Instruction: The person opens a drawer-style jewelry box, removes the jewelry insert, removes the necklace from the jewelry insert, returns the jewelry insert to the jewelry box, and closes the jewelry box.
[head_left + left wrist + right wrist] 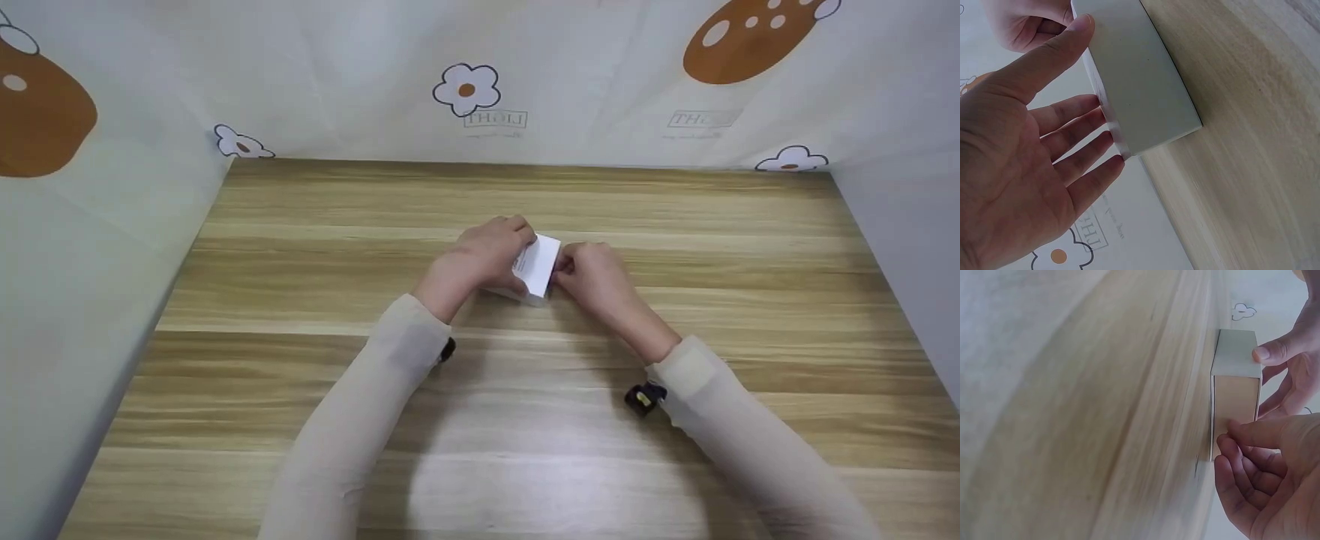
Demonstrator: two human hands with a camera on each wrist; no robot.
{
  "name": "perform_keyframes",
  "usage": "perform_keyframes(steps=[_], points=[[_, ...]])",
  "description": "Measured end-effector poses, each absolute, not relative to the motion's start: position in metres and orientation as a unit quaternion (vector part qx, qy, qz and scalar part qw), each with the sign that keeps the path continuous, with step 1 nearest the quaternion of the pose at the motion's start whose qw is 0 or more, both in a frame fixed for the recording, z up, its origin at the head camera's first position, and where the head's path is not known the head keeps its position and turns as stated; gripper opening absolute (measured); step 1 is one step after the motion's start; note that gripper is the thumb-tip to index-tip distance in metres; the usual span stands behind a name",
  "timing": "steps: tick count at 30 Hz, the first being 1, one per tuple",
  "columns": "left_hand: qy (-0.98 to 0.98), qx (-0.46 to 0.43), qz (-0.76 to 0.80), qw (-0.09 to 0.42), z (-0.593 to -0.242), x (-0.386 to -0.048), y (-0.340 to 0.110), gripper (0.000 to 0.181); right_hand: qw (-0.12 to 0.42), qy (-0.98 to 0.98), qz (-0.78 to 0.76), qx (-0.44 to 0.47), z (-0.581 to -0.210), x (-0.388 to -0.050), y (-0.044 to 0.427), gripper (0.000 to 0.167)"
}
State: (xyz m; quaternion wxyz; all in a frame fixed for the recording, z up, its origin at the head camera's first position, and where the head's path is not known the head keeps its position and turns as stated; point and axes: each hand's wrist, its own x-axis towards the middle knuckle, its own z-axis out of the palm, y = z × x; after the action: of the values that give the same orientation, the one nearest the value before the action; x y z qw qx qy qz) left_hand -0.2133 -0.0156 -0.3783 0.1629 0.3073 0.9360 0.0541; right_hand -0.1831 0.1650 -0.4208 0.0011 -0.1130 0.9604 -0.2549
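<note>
On tabletop [540, 442], left grip [484, 251] clamping box [541, 259], right grip [596, 277] pinching its end, mirrored "LIGHT" lettering [495, 119]

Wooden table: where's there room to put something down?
The table is bare behind the white box, up to the flowered cloth; left of the left sleeve; right of the right sleeve; and between them. It's crowded at the white box: the left hand grips it and the right hand is at its end.

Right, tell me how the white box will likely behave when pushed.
The box is probably stiff, given its straight edges and flat faces. Those flat faces make rolling unlikely. Its tan end, set inside pale walls, might shift separately.
</note>
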Motion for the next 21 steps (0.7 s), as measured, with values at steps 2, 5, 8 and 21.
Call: perform_keyframes(steps=[2,5,8,21], points=[[0.936,0.307,0.056,0.164,-0.3782,-0.2133,-0.0156,0.073,0.004,0.960,-0.258,-0.111,-0.4205,-0.1830,0.1648,0.007],[0.936,0.307,0.059,0.164,-0.3784,-0.2136,-0.0158,0.073,0.009,0.960,-0.258,-0.111,-0.4203,-0.1830,0.1646,0.008],[0.935,0.308,0.059,0.164,-0.3789,-0.2138,-0.0161,0.073,0.012,0.960,-0.254,-0.114,-0.4201,-0.1833,0.1646,0.008],[0.936,0.303,0.050,0.171,-0.3787,-0.2147,-0.0151,0.077,0.010,0.969,-0.215,-0.119,-0.4163,-0.1818,0.1630,0.008]])
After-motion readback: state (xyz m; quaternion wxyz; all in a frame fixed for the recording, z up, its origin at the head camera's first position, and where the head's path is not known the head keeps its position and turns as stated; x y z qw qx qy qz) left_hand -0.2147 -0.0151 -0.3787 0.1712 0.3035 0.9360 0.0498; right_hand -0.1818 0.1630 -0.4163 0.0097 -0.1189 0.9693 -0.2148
